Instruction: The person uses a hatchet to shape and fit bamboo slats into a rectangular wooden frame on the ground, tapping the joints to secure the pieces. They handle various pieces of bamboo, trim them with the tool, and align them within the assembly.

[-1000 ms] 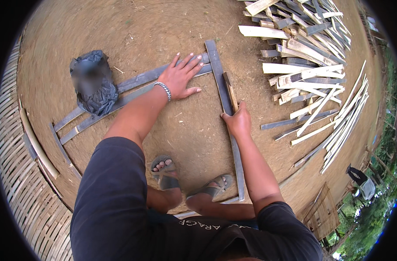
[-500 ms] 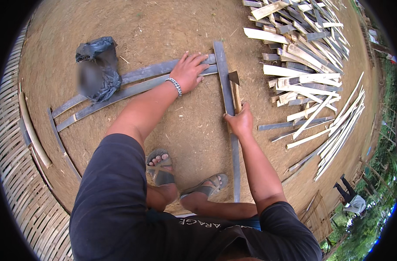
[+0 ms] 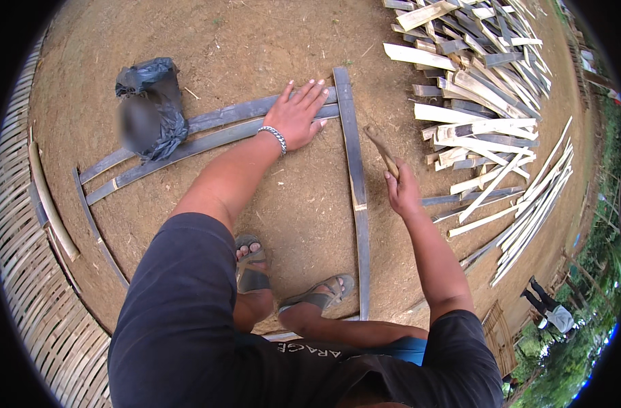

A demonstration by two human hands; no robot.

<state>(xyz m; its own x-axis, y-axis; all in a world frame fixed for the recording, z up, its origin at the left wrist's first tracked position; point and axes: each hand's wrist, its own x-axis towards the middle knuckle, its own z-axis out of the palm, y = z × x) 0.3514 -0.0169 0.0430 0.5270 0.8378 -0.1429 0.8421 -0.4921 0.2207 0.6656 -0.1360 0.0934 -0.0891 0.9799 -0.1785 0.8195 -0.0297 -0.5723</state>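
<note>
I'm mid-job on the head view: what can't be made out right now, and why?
All in the head view:
Strips: partly hidden by the left hand and bag.
Bag's left part: blurred over.
Tool: grip end hidden by the right hand.
Pile: far end cut off by the top edge.
Distant person: too small for detail.

The right hand (image 3: 404, 189) and tool (image 3: 382, 149) have moved away from the strip (image 3: 355, 163).

Left grip (image 3: 299, 120) rests on slats (image 3: 232, 113); right grip (image 3: 404, 188) holds tool (image 3: 381, 146).
</note>
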